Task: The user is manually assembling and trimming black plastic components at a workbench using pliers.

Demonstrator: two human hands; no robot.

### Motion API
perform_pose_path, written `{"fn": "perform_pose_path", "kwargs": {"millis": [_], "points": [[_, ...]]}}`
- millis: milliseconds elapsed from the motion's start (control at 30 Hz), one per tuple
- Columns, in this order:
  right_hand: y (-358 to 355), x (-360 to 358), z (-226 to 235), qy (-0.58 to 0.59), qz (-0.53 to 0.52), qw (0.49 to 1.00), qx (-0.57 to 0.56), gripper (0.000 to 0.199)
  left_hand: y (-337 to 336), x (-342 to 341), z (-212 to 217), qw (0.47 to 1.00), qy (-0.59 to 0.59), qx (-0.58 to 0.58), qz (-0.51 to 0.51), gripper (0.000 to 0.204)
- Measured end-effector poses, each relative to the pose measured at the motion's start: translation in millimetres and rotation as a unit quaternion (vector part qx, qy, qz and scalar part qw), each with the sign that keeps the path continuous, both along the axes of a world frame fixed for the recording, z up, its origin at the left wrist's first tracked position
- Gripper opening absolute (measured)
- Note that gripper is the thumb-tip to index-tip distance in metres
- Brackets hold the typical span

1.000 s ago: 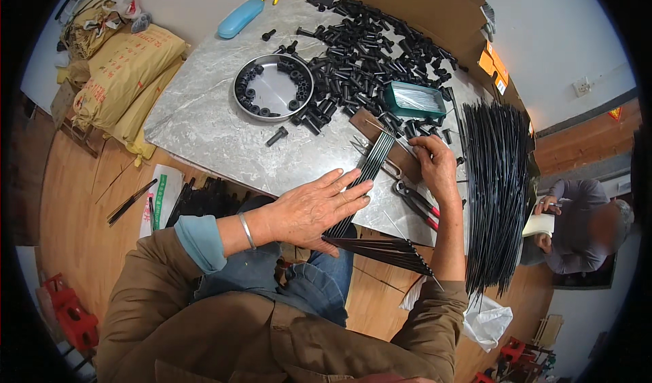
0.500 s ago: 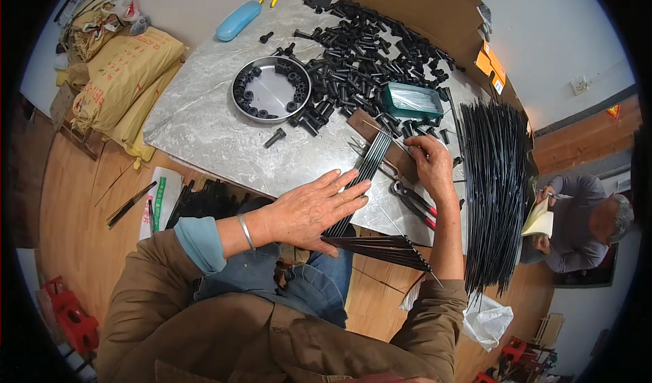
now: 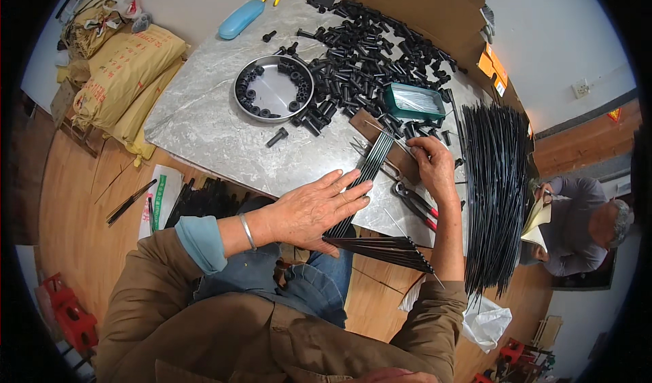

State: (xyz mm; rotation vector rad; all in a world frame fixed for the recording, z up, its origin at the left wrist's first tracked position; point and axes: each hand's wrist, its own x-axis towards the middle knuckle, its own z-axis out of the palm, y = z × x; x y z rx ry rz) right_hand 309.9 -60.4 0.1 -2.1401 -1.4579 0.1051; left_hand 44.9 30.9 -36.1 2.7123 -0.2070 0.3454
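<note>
My left hand (image 3: 309, 213) lies flat, fingers spread, across a row of thin black rods (image 3: 375, 156) at the table's front edge. Below that hand, more dark rods (image 3: 387, 248) fan out to the right. My right hand (image 3: 438, 169) pinches a thin metal rod (image 3: 392, 134) that crosses the row's far tips; its fingertips partly hide the grip. Under the tips sits a brown block (image 3: 363, 122). Pliers with red and black handles (image 3: 414, 202) lie beside my right wrist.
Loose black bolt-like parts (image 3: 360, 63) cover the table's back, near a round metal dish (image 3: 238, 101) of small black pieces and a green box (image 3: 395, 111) of thin pins. A long black rod bundle (image 3: 492, 193) stands right. Another person (image 3: 577, 223) holds paper there.
The view has shifted very slightly. Both hands stay nearly in place, and the person at the right has lowered the paper a little.
</note>
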Motion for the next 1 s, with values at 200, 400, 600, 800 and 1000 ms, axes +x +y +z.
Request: {"fn": "perform_pose_path", "kwargs": {"millis": [200,400,600,800,1000], "points": [[3,-3,1,-0.003,0.002,1.000,0.002,0.013,0,0,2,1.000,0.013,-0.002,0.002,0.102],[11,-4,8,-0.018,-0.010,0.999,-0.042,0.014,0,-1,2,1.000,0.007,-0.006,0.000,0.101],[26,11,3,-0.023,0.041,0.998,-0.037,0.012,1,-1,0,1.000,0.000,-0.009,-0.001,0.101],[32,10,3,-0.017,0.040,0.997,-0.061,0.012,2,-1,1,1.000,0.006,-0.003,0.003,0.099],[29,6,9,0.021,0.010,0.994,-0.103,0.014,0,1,-1,1.000,0.006,-0.007,-0.003,0.104]]}}
